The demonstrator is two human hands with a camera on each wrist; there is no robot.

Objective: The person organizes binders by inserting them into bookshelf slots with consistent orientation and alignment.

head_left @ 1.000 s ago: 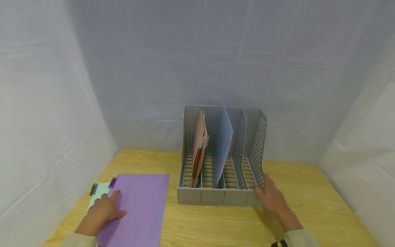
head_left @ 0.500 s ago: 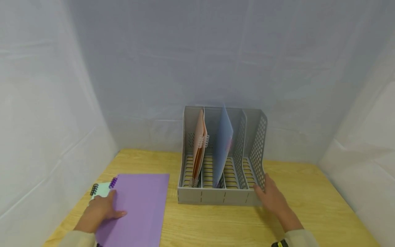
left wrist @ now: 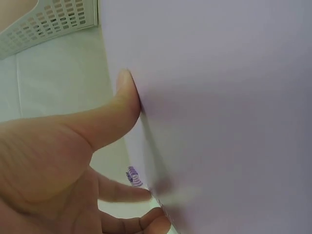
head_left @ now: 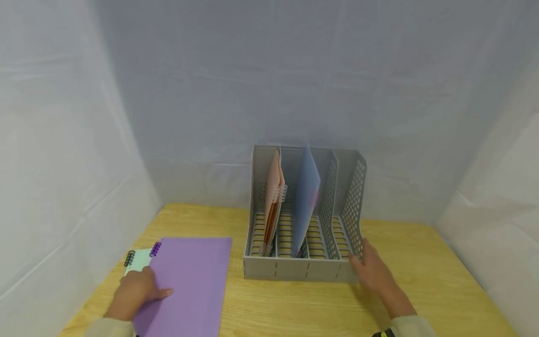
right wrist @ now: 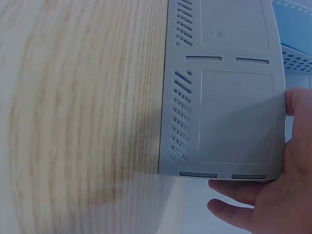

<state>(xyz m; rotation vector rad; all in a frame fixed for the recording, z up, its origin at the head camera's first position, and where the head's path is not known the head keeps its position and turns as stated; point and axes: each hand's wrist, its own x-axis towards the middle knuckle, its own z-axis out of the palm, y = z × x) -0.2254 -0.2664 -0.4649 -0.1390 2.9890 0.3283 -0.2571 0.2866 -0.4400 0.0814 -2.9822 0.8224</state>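
A purple spiral notebook (head_left: pixel 193 276) lies flat on the table at the left, its purple coil at the upper left corner. My left hand (head_left: pixel 135 291) pinches its left edge, thumb on the cover and fingers curled in at the edge, as the left wrist view shows. Partly under it is a mint-green notebook (head_left: pixel 139 260) with a black coil. To the right stands a grey slotted file organizer (head_left: pixel 290 270). My right hand (head_left: pixel 374 270) grips its front right corner, thumb over the front rim, fingers along the outer side wall (head_left: pixel 355 201).
Salmon-coloured spiral notebooks (head_left: pixel 274 201) stand leaning in the organizer's left slot, and a blue folder (head_left: pixel 305 201) stands upright near its middle. The wooden table (head_left: pixel 294 309) is enclosed by pale sheeting (head_left: pixel 210 93) at the back and both sides.
My left hand's fingers, stretched out over the purple notebook's upper left part a second ago, have drawn back and curled at its left edge. The right hand keeps its place on the organizer.
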